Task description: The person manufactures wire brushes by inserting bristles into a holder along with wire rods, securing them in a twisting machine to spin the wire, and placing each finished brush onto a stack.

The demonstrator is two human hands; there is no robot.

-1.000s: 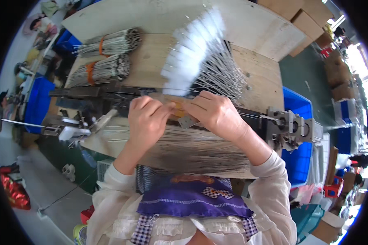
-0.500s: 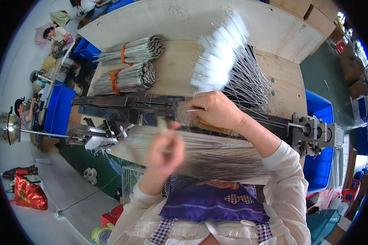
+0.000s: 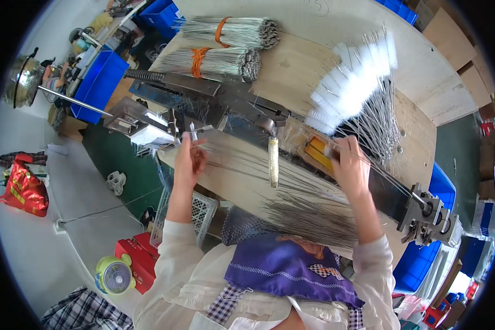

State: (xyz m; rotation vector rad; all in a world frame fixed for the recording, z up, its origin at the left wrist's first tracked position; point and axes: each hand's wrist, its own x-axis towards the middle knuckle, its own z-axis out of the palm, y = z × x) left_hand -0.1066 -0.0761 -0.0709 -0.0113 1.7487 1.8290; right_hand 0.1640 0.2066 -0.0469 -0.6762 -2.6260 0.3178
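My left hand [image 3: 188,165] is raised at a small white cross-shaped piece [image 3: 193,131], beside a metal holder of white bristles [image 3: 151,137]. Its thumb and fingers are bent together around that spot; what they grip is too small to tell. My right hand [image 3: 351,165] is closed just right of a yellow block [image 3: 318,154] on the bench fixture; its fingers hide what is in them. Thin metal wires [image 3: 388,177] run from near it to a metal chuck [image 3: 423,206]. Between my hands, a lever with a pale worn handle [image 3: 273,162] points towards me, untouched.
Loose wires [image 3: 313,217] lie along the bench's near edge. Two wire bundles [image 3: 225,33] tied with orange bands lie at the back. White-bristled wire brushes [image 3: 352,88] are piled at the back right. Blue bins [image 3: 99,85] flank the bench; a small green fan [image 3: 115,276] stands lower left.
My left hand has moved left from the lever to the white cross-shaped piece. My right hand has shifted right to the yellow block. The whole view has tilted.
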